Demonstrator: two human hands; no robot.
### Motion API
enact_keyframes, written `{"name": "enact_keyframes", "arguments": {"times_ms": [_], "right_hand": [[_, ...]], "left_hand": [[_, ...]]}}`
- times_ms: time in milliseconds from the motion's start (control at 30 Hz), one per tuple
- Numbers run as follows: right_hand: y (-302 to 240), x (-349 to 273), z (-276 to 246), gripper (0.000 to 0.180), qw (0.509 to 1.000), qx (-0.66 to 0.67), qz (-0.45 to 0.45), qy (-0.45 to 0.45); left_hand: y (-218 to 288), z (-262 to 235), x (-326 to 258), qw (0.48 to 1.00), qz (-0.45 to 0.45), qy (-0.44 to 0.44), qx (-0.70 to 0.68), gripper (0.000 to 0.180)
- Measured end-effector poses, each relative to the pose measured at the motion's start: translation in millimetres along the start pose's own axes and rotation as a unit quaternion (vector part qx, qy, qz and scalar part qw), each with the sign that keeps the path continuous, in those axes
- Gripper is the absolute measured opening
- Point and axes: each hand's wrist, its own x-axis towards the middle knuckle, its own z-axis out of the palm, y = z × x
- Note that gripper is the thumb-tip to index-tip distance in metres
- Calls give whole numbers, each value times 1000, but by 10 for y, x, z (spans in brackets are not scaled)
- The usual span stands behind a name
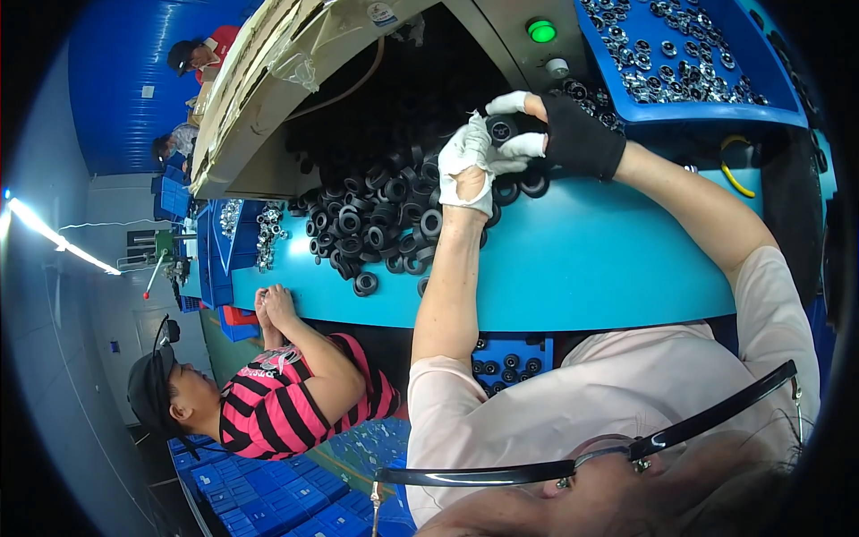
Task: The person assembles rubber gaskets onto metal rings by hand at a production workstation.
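Observation:
My left hand [465, 166], in a white glove with cut-away parts, is closed on a small black wheel [501, 132]. From the other side, my right hand [580, 134] grips the same wheel; it wears a black glove with white covers on the thumb and fingertips. The wheel's round face is turned up toward me. Below and left of my hands, a heap of black rubber rings [376, 215] lies on the turquoise table [591, 259]. Small shiny metal hubs [586, 97] lie beyond my right hand.
A blue tray [716, 113] of shiny hubs stands at the back right. Beside it, a green lamp [540, 30] glows on a metal housing. A co-worker in a striped shirt [295, 403] sits at the left. A blue crate of black wheels [510, 365] is below the table edge.

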Motion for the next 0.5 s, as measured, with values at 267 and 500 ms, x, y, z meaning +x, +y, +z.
{"name": "enact_keyframes", "arguments": {"times_ms": [267,500], "right_hand": [[-65,-55,-105,26,990,-137,25,24],[108,-150,-127,23,990,-123,67,8]], "left_hand": [[377,-92,-204,989,129,12,66,28],[58,-44,-321,922,195,69,329,16]]}}
